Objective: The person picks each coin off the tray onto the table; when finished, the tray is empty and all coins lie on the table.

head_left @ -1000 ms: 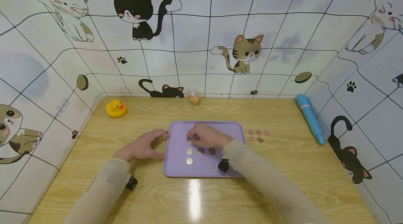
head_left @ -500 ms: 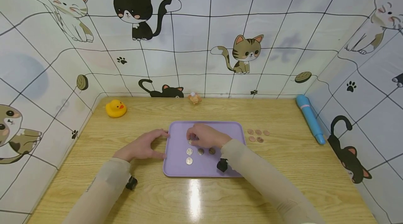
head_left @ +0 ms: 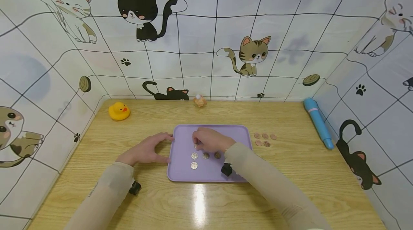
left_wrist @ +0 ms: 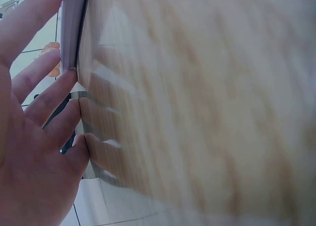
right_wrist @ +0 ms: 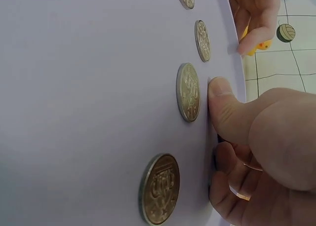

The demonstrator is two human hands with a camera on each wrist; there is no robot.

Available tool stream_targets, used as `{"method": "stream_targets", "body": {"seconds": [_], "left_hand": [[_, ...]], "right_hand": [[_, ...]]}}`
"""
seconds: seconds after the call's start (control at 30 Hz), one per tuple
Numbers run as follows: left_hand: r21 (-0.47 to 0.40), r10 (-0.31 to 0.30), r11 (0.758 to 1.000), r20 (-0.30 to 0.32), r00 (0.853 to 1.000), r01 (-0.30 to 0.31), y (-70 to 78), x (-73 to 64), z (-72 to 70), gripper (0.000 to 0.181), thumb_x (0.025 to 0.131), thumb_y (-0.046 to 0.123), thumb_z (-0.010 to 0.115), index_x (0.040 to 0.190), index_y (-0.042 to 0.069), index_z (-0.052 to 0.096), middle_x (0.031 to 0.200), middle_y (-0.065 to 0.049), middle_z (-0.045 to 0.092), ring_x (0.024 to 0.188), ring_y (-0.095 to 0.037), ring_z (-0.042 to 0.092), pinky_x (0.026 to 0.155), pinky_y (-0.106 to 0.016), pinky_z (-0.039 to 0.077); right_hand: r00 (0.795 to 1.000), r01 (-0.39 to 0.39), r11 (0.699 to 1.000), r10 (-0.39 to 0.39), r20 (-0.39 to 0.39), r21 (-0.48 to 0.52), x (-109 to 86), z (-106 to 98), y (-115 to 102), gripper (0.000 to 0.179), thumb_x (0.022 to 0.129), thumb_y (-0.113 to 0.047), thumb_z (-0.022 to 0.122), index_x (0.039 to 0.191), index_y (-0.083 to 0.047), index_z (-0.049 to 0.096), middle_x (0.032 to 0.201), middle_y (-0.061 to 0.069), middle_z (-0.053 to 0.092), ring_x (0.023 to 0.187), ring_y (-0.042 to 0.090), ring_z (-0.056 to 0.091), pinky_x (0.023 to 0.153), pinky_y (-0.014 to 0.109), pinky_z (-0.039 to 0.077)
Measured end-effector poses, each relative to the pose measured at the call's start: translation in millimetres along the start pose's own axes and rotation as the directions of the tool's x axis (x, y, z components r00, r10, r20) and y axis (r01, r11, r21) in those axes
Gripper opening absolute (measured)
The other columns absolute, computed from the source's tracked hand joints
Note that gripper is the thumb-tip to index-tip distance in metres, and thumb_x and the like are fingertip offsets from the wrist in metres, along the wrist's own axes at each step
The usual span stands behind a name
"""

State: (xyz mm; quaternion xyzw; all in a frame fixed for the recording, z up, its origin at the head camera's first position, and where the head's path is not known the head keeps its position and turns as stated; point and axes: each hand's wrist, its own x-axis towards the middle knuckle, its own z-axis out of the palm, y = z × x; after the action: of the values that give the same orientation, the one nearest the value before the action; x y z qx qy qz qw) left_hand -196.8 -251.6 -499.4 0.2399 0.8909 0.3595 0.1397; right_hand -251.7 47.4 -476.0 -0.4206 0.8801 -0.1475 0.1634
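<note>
A purple tray lies on the wooden table. My left hand has its fingers spread, with thumb and fingertips touching the tray's left rim; in the left wrist view the palm shows, fingers reaching past the tray edge. Over the tray's upper left, my right hand pinches a coin, mostly hidden by the fingers. Below it sit several coins: silver coins and a darker bronze coin. In the right wrist view, the thumb meets the tray beside a silver coin.
Several copper coins lie on the table right of the tray. A yellow rubber duck stands at the back left and a small orange toy at the back middle. A blue tube lies along the right wall.
My right hand has shifted very slightly to the right and now covers more of the coin at its fingertips. The left hand and the other coins stay in place.
</note>
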Motion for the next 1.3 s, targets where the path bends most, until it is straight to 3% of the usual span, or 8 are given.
{"method": "stream_targets", "body": {"seconds": [0.57,1.3], "left_hand": [[0.003,-0.004,1.000,0.006,1.000,0.004,0.2,0.2,-0.2,0.075,0.080,0.042,0.092,0.143,0.019,0.059,0.157,-0.009,0.053,0.148,-0.038,0.043,0.124,-0.064,0.029],[-0.016,0.002,1.000,0.006,1.000,-0.002,1.2,0.3,-0.5,0.074,0.079,0.041,0.093,0.142,0.018,0.060,0.155,-0.007,0.055,0.147,-0.037,0.044,0.124,-0.064,0.029]], "right_hand": [[0.999,-0.032,0.999,0.032,-0.008,0.000,0.6,2.6,-1.0,0.018,0.096,-0.020,0.078,0.096,-0.015,0.061,0.093,-0.004,0.054,0.086,0.013,0.051,0.078,0.028,0.047],[0.994,0.077,0.982,-0.062,-0.086,0.172,-9.0,3.8,2.8,0.008,0.095,-0.006,0.077,0.099,-0.010,0.072,0.086,0.000,0.068,0.078,0.009,0.058,0.074,0.026,0.051]]}}
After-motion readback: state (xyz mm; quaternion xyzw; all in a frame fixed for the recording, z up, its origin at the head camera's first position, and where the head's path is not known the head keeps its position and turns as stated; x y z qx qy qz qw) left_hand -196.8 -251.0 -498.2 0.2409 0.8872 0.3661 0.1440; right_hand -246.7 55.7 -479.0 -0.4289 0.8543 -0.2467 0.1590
